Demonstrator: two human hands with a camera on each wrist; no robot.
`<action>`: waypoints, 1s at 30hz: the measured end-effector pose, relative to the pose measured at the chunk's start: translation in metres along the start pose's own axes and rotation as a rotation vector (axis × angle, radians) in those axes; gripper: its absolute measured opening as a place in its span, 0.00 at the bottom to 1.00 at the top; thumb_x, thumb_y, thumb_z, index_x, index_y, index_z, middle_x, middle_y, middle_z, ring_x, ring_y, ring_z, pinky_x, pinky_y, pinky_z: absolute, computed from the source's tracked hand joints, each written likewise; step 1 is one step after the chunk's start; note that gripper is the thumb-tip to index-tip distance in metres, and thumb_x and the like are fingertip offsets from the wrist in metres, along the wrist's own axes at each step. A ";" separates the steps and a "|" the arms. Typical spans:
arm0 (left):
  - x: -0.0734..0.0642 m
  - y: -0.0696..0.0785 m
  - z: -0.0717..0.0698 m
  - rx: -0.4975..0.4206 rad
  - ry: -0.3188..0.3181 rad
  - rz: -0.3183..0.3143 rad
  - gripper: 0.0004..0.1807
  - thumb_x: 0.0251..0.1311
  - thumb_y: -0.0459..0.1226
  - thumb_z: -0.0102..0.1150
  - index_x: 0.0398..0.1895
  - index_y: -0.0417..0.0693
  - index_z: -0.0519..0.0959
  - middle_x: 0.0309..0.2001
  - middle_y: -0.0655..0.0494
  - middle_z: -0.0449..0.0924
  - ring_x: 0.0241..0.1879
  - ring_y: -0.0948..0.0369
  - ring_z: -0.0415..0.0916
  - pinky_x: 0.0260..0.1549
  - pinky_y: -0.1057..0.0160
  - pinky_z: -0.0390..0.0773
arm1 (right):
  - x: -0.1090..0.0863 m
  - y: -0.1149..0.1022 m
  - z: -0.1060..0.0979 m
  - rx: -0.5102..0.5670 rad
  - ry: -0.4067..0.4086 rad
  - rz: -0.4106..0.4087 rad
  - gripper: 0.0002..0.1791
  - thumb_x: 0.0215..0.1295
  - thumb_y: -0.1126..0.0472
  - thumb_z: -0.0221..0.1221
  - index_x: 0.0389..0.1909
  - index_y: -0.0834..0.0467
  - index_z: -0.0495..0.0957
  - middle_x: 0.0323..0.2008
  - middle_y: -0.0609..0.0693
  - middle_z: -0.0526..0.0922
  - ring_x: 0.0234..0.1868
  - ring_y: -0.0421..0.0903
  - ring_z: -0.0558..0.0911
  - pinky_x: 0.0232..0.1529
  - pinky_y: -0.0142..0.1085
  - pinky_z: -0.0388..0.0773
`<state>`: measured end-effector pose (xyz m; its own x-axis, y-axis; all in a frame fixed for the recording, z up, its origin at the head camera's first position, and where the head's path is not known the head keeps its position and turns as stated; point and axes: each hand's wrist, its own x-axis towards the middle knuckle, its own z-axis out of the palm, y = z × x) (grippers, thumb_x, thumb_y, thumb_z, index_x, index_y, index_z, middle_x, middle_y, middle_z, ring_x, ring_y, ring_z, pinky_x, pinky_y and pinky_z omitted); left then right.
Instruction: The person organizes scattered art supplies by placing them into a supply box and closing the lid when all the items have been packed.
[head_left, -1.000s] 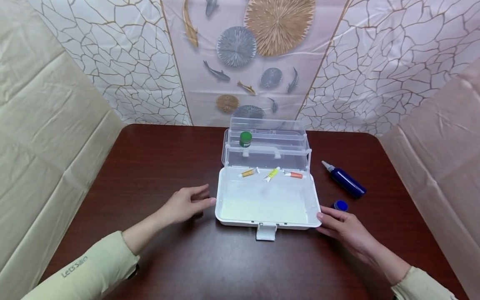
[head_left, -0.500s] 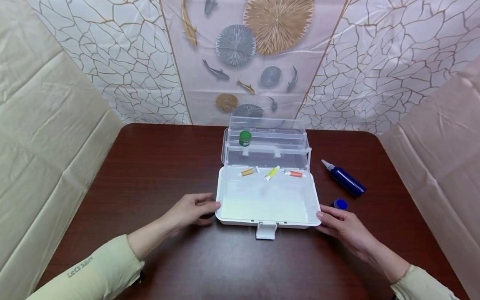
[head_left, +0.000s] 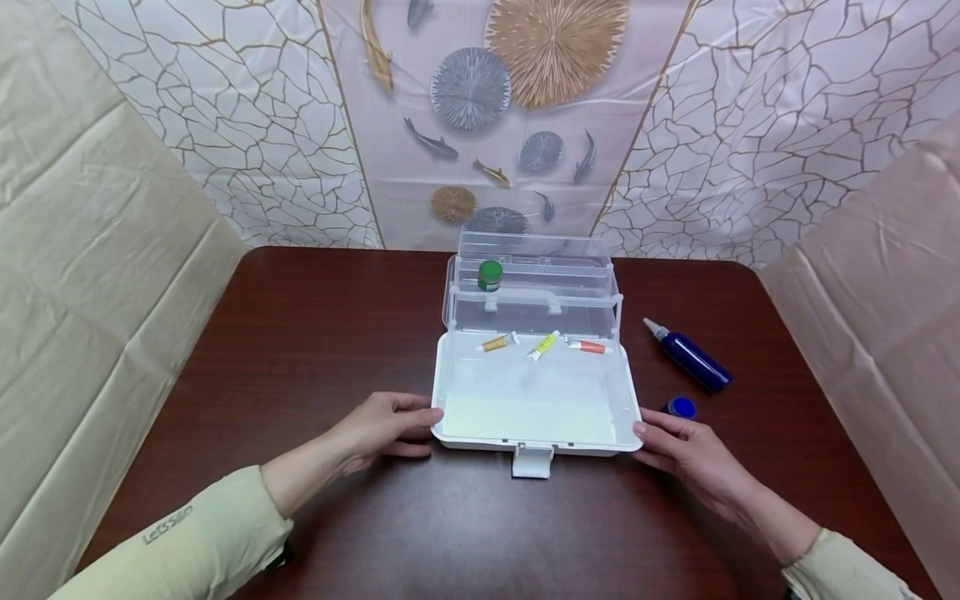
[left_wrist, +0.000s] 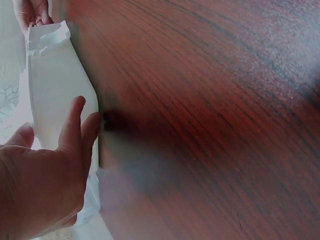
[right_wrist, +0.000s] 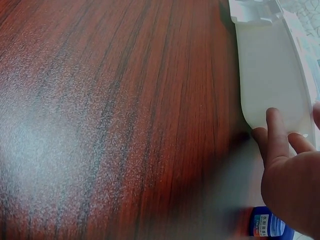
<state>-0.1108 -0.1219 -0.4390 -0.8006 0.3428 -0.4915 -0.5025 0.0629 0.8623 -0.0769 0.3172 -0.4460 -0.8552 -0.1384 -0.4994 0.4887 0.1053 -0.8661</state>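
An open white storage box (head_left: 525, 400) with a clear lid (head_left: 480, 317) tipped back sits mid-table. Inside, toward its back, lie an ochre paint tube (head_left: 497, 342), a yellow paint tube (head_left: 544, 345) and an orange paint tube (head_left: 588, 346). A green-capped paint jar (head_left: 490, 276) stands in the raised clear tray (head_left: 577, 283). My left hand (head_left: 382, 425) holds the box's left side near the front, thumb over the rim, fingers against the outer wall. At the front right corner, my right hand (head_left: 701, 458) grips the box likewise. In the left wrist view, fingers (left_wrist: 72, 125) stretch along the wall.
Right of the box, a dark blue squeeze bottle (head_left: 693, 358) lies on its side. A blue-capped paint jar (head_left: 681, 407) stands just behind my right hand. The latch (head_left: 532, 461) hangs off the box's front. Fabric (head_left: 67, 250) walls enclose the dark wooden table (head_left: 315, 325).
My left hand has come right and toward me, from beside the box onto its left rim. The right hand stays at the corner, and the box keeps its place.
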 end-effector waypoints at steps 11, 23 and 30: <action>0.001 -0.001 0.002 -0.032 0.026 -0.016 0.32 0.72 0.33 0.66 0.71 0.21 0.68 0.59 0.37 0.84 0.54 0.49 0.86 0.53 0.48 0.88 | -0.001 -0.001 0.001 -0.017 0.000 -0.005 0.40 0.80 0.57 0.62 0.81 0.71 0.56 0.73 0.65 0.74 0.53 0.39 0.88 0.58 0.40 0.87; -0.001 0.002 0.005 -0.029 0.068 -0.018 0.32 0.70 0.33 0.68 0.70 0.22 0.71 0.58 0.39 0.84 0.50 0.52 0.88 0.51 0.49 0.89 | 0.002 -0.005 -0.001 -0.144 -0.004 -0.054 0.39 0.80 0.56 0.63 0.79 0.74 0.59 0.68 0.67 0.78 0.52 0.39 0.88 0.56 0.43 0.88; -0.003 0.001 0.008 -0.031 0.113 -0.030 0.29 0.69 0.33 0.69 0.68 0.24 0.74 0.53 0.41 0.87 0.44 0.54 0.89 0.49 0.52 0.90 | 0.002 -0.010 -0.007 -0.270 -0.022 -0.100 0.36 0.80 0.56 0.63 0.77 0.74 0.64 0.65 0.69 0.80 0.51 0.41 0.89 0.54 0.43 0.89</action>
<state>-0.1067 -0.1150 -0.4357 -0.8160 0.2337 -0.5287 -0.5347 0.0422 0.8440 -0.0846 0.3226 -0.4377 -0.8915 -0.1818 -0.4149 0.3363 0.3478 -0.8752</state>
